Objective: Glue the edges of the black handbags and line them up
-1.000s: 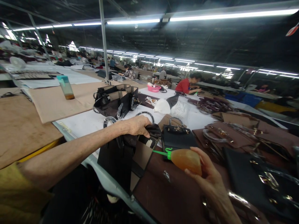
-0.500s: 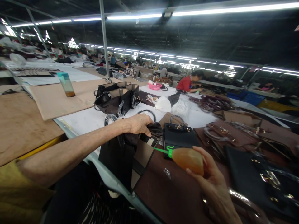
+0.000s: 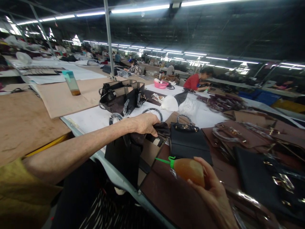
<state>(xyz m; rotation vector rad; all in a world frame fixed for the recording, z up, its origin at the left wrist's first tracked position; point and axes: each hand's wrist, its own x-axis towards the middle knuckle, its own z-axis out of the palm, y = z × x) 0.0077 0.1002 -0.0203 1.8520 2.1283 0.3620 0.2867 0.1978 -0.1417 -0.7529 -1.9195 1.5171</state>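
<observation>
My right hand (image 3: 211,187) is wrapped round a squeeze bottle (image 3: 188,171) of amber liquid, probably glue, with a green nozzle (image 3: 163,161) pointing left. The tip of the nozzle is close to the tan inside of a black handbag (image 3: 124,162), which lies at the table's near edge. My left hand (image 3: 147,124) grips dark lining fabric (image 3: 163,129) at the top of that bag, its fingers closed on the cloth. A black handbag with a wrapped handle (image 3: 189,140) lies flat just beyond the bottle.
Several brown bags (image 3: 234,135) and another black bag (image 3: 264,178) cover the right side. Open black bags (image 3: 122,97) stand at the back left. A drink bottle (image 3: 71,83) is on tan sheets. Farther off are a pink basket (image 3: 160,84) and a person in red (image 3: 193,82).
The view has shifted slightly, so the scene sits a little to the right. The squeeze bottle has moved slightly lower and nearer, still in my right hand. My left hand keeps its hold.
</observation>
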